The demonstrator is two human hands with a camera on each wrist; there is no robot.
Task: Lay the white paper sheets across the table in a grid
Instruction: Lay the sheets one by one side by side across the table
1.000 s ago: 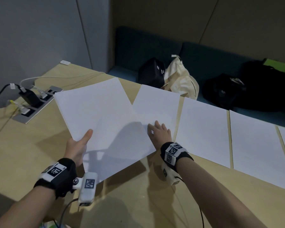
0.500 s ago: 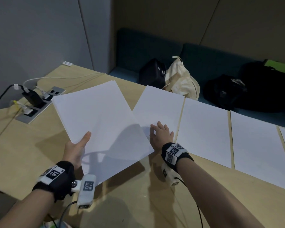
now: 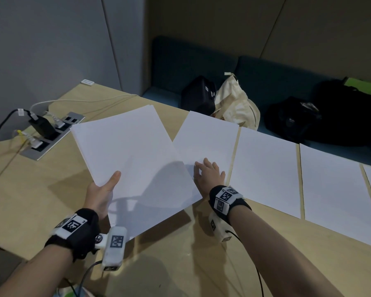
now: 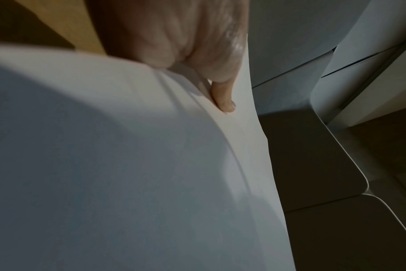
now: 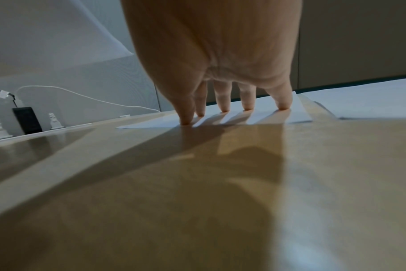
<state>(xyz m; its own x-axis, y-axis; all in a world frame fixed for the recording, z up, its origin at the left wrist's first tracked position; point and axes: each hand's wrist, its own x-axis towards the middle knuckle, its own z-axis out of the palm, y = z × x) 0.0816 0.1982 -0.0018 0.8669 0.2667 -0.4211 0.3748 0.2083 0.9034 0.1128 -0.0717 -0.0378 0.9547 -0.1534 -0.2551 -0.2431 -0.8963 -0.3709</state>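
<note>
While left hand (image 3: pixel 101 195) grips stack (image 3: pixel 135 166), wrist view shows right fingertips (image 5: pixel 224 108) flat on sheet (image 3: pixel 208 140).

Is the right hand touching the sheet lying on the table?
Touching: the right wrist view shows the right hand's fingertips planted on the sheet.

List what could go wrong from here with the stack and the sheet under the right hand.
1. The right hand presses spread fingertips on the newly laid white sheet; a sideways drag could skew it against the neighbouring white sheet.
2. The left hand pinches the thick white paper stack at one edge only; its far corners may sag or fan out.
3. The stack overhangs the new sheet's corner and could brush it askew.
</note>
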